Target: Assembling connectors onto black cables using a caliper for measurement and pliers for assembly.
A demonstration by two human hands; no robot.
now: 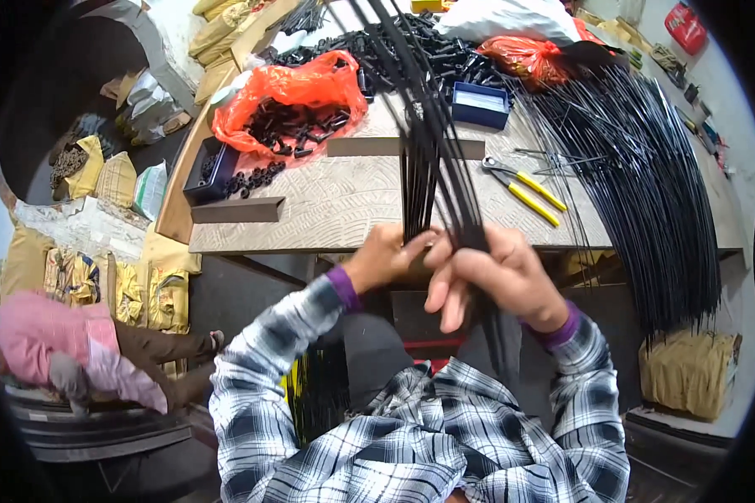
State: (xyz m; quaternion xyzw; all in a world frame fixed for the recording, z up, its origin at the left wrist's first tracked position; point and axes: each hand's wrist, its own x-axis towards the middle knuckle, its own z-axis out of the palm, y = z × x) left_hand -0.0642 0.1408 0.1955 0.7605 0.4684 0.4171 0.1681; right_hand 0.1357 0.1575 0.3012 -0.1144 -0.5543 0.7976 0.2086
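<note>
Both my hands grip one bundle of thin black rods (432,151) at the near edge of the wooden table (327,210). My left hand (386,256) clasps the bundle from the left. My right hand (486,272) wraps it from the right, fingers curled around the rods. The rods run from my lap up and away over the table. Plaid sleeves with purple cuffs cover both forearms.
Yellow-handled pliers (524,189) lie right of the bundle. A large fan of black rods (646,184) hangs off the table's right side. An orange bag (289,101) of small black parts, a blue box (480,102) and a dark tray (211,172) sit further back. A person in pink (75,352) sits at lower left.
</note>
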